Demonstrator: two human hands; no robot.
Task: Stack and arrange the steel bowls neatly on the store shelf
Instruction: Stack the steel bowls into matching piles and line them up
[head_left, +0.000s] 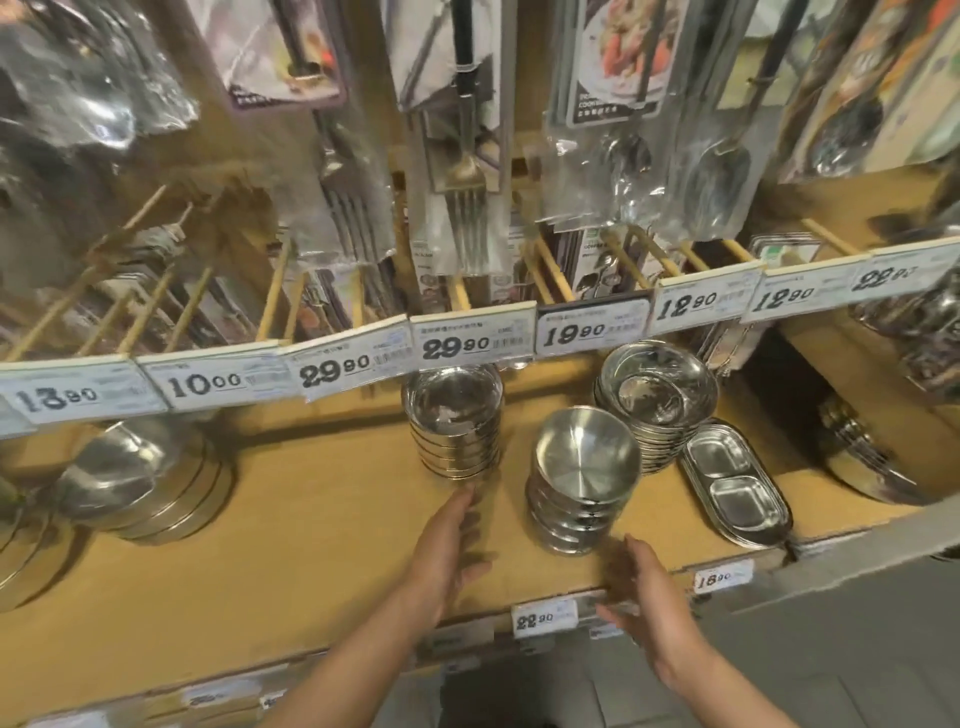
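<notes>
— Both hands are empty. The right hand hangs over the shelf edge with its fingers spread, and the left hand lies flat and open on the shelf, fingertips reaching toward the back.

— That near stack of bowls sits just between them, and its top bowl is tipped. I'd say a careless knock from either wrist could slide it off.

— Behind, the left fingertips are nearly at the foot of the tall stack. A shove low down might topple it.

— And the saucer stack stands beside the divided trays; anything falling right would likely hit both.
</notes>
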